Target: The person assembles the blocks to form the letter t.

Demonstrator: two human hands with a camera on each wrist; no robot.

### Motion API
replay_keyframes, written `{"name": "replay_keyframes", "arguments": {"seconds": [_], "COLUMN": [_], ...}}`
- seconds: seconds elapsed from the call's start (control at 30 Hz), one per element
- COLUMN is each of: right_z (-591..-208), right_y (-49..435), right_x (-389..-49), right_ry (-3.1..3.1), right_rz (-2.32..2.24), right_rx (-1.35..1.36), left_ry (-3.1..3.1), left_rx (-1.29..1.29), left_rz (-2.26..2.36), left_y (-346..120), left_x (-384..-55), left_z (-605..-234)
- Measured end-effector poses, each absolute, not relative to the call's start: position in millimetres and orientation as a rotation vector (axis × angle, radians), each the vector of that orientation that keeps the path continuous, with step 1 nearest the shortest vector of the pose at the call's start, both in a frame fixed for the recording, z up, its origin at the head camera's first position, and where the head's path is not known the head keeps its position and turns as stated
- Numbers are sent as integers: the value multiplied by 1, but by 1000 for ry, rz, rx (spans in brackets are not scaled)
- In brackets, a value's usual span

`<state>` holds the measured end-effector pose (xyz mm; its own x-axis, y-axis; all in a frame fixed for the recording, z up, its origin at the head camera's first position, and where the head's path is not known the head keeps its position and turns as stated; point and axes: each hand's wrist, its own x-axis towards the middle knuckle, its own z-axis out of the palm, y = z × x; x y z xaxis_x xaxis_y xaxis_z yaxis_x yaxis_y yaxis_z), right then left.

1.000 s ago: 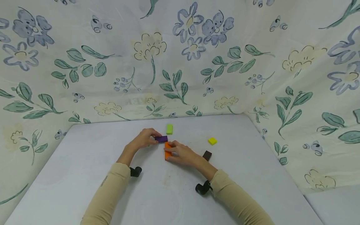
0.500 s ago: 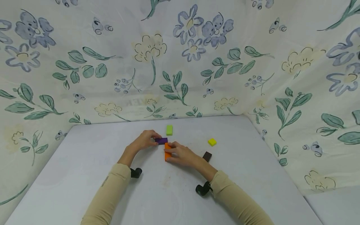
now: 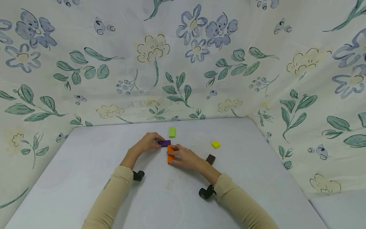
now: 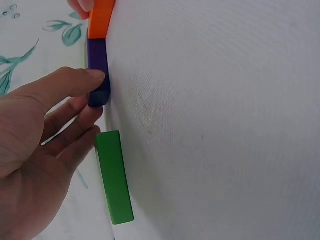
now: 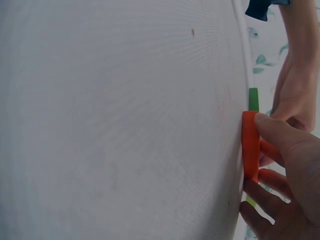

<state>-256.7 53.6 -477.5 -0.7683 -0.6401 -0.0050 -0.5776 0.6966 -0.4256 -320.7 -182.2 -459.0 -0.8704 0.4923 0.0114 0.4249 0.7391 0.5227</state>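
Note:
My left hand [image 3: 147, 142] pinches a purple block [image 3: 165, 143] between thumb and fingers, seen closer in the left wrist view as a dark bar [image 4: 98, 60]. An orange block [image 3: 170, 155] stretches toward me from the purple block's right end, and the two seem to touch there. My right hand [image 3: 185, 156] grips that orange block from its right side, thumb at the near end in the right wrist view [image 5: 251, 145]. A green block [image 4: 116, 177] lies beside the left hand's fingers; in the head view the hand hides it.
Beyond the hands lies a lime block [image 3: 172, 132]. To the right are a yellow block [image 3: 215, 144] and a dark brown block [image 3: 210, 159], partly behind the right wrist. A floral cloth [image 3: 183, 63] walls the back and sides of the white table [image 3: 160, 203].

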Motion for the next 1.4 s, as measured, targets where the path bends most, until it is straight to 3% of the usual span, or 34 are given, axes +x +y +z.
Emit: {"name": "replay_keyframes", "arguments": {"seconds": [1.4], "right_z": [-475], "right_y": [53], "right_x": [-256], "right_ry": [2749], "right_rz": [-625], "right_rx": [-1010], "left_ry": [2830], "left_rx": [745], "left_rz": [703], "left_y": [-176], "left_x": [-317], "left_z": [-454]}}
